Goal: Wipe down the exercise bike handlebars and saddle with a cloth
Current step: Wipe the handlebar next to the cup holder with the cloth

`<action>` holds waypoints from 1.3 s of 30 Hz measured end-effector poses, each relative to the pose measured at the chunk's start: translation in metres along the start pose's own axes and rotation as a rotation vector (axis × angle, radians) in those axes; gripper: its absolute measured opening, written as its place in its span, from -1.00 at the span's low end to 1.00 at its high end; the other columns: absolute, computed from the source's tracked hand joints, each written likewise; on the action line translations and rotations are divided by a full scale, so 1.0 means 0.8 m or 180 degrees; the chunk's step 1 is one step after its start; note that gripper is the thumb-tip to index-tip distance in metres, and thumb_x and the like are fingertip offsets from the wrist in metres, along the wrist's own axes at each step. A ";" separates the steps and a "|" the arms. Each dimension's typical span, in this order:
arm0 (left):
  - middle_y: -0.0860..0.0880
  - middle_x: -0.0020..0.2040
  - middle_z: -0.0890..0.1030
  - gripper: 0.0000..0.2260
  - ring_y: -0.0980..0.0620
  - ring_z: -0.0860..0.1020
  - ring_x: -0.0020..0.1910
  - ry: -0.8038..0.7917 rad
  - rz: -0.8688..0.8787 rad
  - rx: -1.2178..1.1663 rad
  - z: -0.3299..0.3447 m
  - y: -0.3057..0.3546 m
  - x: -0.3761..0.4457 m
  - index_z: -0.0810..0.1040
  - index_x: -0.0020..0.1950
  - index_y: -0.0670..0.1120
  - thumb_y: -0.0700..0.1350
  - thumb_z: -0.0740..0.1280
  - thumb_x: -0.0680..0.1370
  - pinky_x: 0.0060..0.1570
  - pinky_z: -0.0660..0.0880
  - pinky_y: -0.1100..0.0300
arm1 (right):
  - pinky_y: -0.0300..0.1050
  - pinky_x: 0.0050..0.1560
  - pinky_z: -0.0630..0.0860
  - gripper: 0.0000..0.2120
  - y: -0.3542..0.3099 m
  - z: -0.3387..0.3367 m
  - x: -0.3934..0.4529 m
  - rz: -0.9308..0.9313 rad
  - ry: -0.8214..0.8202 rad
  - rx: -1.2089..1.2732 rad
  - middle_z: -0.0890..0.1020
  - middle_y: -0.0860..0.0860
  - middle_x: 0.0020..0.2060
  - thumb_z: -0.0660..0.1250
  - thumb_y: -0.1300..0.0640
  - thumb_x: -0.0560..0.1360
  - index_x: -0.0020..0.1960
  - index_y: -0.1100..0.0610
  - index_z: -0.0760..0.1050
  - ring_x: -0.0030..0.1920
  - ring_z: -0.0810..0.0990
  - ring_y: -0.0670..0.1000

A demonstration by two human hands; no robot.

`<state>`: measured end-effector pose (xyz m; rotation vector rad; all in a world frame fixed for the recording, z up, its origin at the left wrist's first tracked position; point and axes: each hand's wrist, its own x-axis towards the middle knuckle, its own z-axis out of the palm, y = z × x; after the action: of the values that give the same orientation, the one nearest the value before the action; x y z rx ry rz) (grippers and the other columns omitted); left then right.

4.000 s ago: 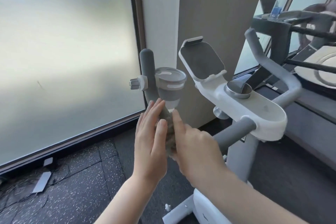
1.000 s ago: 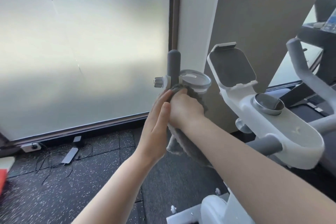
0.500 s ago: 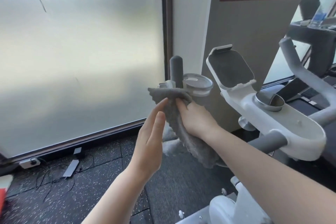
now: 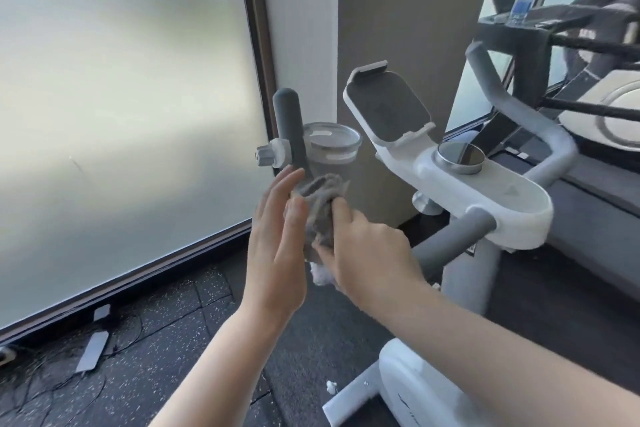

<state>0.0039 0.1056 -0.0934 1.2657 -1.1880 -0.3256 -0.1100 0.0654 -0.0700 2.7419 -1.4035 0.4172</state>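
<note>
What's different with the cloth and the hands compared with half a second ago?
The cloth, hanging long before, is now bunched low on the left handlebar. The right hand slid it down from beside the cup holder, still gripping. The left hand stays flat against it.

left hand point(image 4: 277, 253): bare, no sleeve | right hand point(image 4: 370, 253): bare, no sleeve

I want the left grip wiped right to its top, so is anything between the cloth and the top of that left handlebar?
Yes. The bottle holder clamps onto the left handlebar just above the cloth held by the right hand, with its knob on the other side.
</note>
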 end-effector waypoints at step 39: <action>0.20 0.33 0.44 -0.66 0.14 0.31 0.38 -0.1028 0.0701 0.2211 0.050 0.004 -0.005 0.45 0.32 0.09 -0.11 0.07 0.61 0.50 -0.04 0.02 | -0.05 0.03 0.34 -0.63 0.095 -0.018 0.040 -0.0600 -0.2372 -0.0261 0.60 0.12 0.08 -0.02 0.03 0.66 -0.02 0.12 0.53 0.03 0.51 0.11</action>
<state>-0.0320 0.0877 -0.0990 1.6908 -1.7943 0.0666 -0.1564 -0.0031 -0.0551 3.0469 -1.1716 -0.7255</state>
